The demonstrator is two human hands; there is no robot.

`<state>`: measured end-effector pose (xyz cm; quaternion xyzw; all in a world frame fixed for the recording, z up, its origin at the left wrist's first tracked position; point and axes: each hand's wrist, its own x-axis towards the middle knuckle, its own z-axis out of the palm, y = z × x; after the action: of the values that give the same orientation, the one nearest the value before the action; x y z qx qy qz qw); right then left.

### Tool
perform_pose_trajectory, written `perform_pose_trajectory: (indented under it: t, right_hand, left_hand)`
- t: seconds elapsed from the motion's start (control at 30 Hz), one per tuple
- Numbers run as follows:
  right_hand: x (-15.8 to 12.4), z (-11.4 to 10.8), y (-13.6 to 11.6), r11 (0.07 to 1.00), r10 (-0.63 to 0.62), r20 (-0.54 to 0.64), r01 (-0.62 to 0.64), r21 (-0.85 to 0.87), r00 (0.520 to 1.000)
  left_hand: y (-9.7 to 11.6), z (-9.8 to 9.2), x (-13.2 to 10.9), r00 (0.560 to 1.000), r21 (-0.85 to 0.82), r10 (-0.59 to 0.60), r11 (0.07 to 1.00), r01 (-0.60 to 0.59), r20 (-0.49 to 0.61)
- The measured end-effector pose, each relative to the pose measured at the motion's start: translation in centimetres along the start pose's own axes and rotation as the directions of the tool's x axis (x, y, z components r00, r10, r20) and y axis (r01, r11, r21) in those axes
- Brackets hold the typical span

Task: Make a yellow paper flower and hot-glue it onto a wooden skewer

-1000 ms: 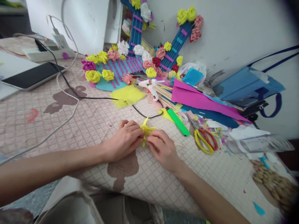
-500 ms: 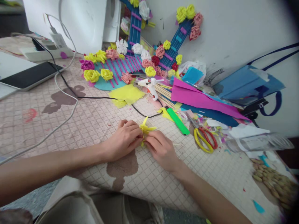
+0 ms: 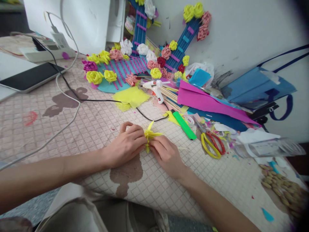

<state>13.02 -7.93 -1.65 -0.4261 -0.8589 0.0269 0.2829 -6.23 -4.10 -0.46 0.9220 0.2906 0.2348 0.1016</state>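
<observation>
A yellow paper flower (image 3: 150, 132) with pointed petals is pinched between my two hands, low over the checked tablecloth. My left hand (image 3: 130, 140) grips its left side with curled fingertips. From the right, my right hand (image 3: 167, 154) closes thumb and fingers on the flower's lower part; a thin pale stick (image 3: 183, 148) shows just past this hand. The fingertips partly hide the flower's centre. Beyond the hands lie yellow crepe paper sheets (image 3: 131, 96) and a white glue gun (image 3: 155, 88).
A green utility knife (image 3: 184, 125) and yellow-and-red scissors (image 3: 210, 145) lie to the right among paper scraps. Behind stand blue cardboard pieces (image 3: 116, 75) with paper roses. A phone or tablet (image 3: 31, 76), cables and power strip (image 3: 48, 54) are left; peanuts (image 3: 277, 185) lie right.
My left fingers have shifted slightly on the flower, and its petals look a little more spread. My right hand stays nearly in place.
</observation>
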Motion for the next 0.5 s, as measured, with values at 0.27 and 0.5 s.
perform_pose_trajectory:
  t: [0.27,0.5]
  right_hand:
    - [-0.12,-0.11,-0.03,0.995,0.062,0.031,-0.064,0.073,0.998]
    - [0.09,0.02,0.01,0.997,0.068,0.059,-0.070,0.032,0.996]
  left_hand:
    - [0.21,0.02,0.08,1.000,0.036,-0.014,0.999,0.014,0.005]
    - [0.17,0.14,-0.02,1.000,0.043,-0.019,0.999,0.018,0.004]
